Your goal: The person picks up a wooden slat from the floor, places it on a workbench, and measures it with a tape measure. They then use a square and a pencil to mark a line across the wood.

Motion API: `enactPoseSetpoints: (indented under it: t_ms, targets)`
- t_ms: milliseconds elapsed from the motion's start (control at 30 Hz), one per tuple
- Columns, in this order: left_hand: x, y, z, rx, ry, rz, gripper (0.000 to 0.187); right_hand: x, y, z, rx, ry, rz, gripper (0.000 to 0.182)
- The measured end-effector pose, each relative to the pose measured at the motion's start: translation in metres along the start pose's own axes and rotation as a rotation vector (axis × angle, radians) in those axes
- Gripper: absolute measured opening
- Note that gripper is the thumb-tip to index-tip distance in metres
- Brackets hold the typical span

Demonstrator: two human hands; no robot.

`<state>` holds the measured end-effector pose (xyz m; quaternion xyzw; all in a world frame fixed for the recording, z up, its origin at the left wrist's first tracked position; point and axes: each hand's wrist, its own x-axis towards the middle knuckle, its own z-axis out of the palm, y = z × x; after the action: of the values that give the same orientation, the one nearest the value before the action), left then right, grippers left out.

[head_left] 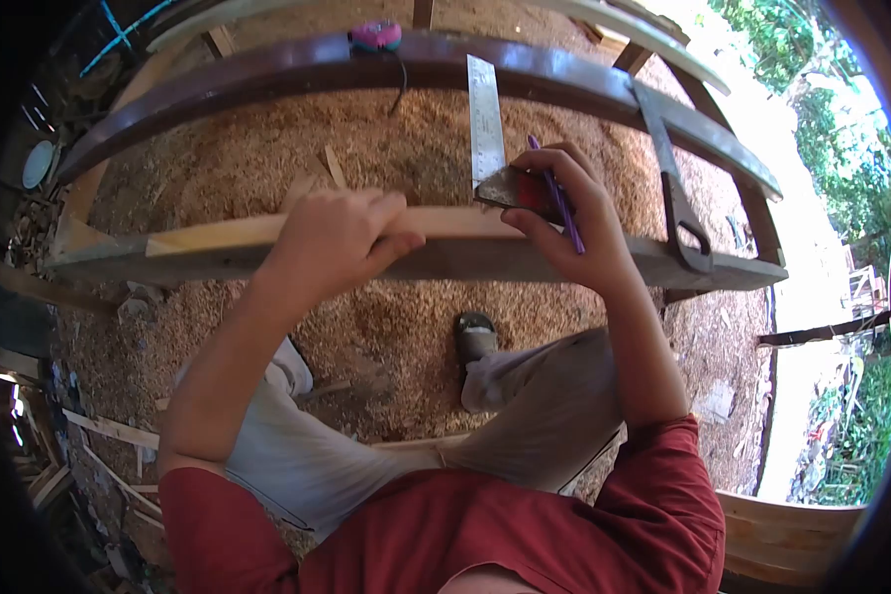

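A pale wooden strip (238, 234) lies along the top of a grey beam (445, 259) in front of me. My left hand (337, 233) is closed over the strip, fingers curled on its far side. In my right hand (589, 203) is a try square, whose metal blade (486, 124) points away from me. Its dark stock (515, 190) sits at the strip, partly hidden by my fingers. The same hand also keeps a purple pencil (559, 198) between thumb and fingers. A handsaw (671, 183) rests across both beams, right of this hand.
A dark varnished beam (257, 74) runs parallel behind, carrying a pink tape measure (376, 37) with a hanging strap. Wood shavings (386, 337) cover the ground. Scrap wood (119, 431) lies at the left, and a board (792, 535) stands at the lower right.
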<state>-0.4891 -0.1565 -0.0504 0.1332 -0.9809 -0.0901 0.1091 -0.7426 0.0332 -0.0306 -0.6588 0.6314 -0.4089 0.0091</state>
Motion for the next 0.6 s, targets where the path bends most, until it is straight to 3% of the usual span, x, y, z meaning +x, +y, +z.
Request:
enactPoseSetpoints:
  t_ms: [133,300,600]
  targets:
    - [-0.001,-0.013,-0.001,0.049,0.125,0.056,0.064,0.041,0.010,-0.007,-0.055,0.034,-0.012,0.048]
    - [0.011,-0.023,-0.029,-0.035,0.118,-0.014,0.068,0.105,0.046,0.005,-0.196,0.002,-0.045,0.047]
    - [0.014,-0.041,-0.034,-0.123,0.137,-0.047,0.057,0.168,0.098,0.032,-0.281,-0.037,0.006,0.050]
